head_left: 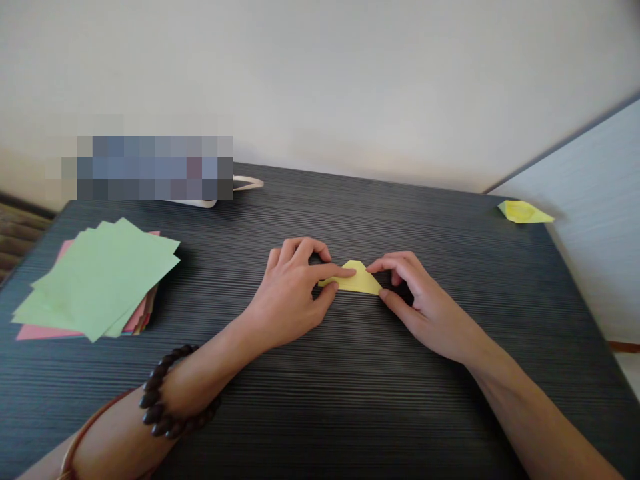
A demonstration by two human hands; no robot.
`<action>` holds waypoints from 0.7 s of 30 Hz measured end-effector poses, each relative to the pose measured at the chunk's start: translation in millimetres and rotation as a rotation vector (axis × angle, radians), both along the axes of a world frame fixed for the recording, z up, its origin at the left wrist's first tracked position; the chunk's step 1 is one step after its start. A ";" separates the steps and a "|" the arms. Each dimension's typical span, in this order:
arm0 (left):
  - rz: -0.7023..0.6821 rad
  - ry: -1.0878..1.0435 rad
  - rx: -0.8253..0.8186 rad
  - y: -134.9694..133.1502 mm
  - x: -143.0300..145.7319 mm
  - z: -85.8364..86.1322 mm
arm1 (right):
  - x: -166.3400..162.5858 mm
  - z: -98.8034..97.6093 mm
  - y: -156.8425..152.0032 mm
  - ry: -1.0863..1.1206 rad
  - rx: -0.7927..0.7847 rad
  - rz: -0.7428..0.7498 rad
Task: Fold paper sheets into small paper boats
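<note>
A small piece of yellow paper (359, 284), folded into a low trapezoid with a flat top, lies on the dark table between my hands. My left hand (293, 293) holds its left end, the index finger stretched across the paper and the thumb at the lower edge. At the other end, my right hand (423, 303) has its index fingertip on the sloping side and its thumb at the lower right corner. The left hand's remaining fingers are bent, and those of the right are curled under. Parts of the paper's left end are covered by my fingers.
To the left, a fanned stack of green sheets (100, 280) lies over pink and other coloured sheets. A blurred-out object stands at the back left, with a pale loop (250, 182) beside it. Another folded yellow paper (525, 212) sits at the table's far right corner.
</note>
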State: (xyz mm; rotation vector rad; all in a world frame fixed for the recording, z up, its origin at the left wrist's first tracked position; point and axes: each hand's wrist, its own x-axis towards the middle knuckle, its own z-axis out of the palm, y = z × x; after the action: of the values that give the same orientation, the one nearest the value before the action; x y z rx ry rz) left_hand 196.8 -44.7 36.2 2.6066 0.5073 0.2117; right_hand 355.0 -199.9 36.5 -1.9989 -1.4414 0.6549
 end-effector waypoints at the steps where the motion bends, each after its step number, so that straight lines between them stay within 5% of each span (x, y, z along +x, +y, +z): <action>1: 0.002 -0.001 -0.001 -0.1 0.1 -0.4 | 1.7 0.5 -0.2 0.013 -0.007 0.003; 9: -0.012 -0.031 0.004 0.5 -0.3 -1.3 | 6.8 1.6 -2.0 0.023 -0.007 0.010; 15: 0.006 -0.032 0.072 -2.8 -0.8 -4.6 | -16.3 -7.2 3.8 -0.267 0.049 -0.040; 21: -0.010 -0.069 0.053 -2.8 -0.2 -5.6 | -24.2 -11.9 6.5 -0.256 0.100 -0.125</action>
State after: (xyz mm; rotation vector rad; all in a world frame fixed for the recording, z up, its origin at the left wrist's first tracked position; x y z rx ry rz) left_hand 196.6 -47.5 30.5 2.6422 0.4708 0.3146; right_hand 330.9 -193.4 24.7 -2.1317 -1.4460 0.2753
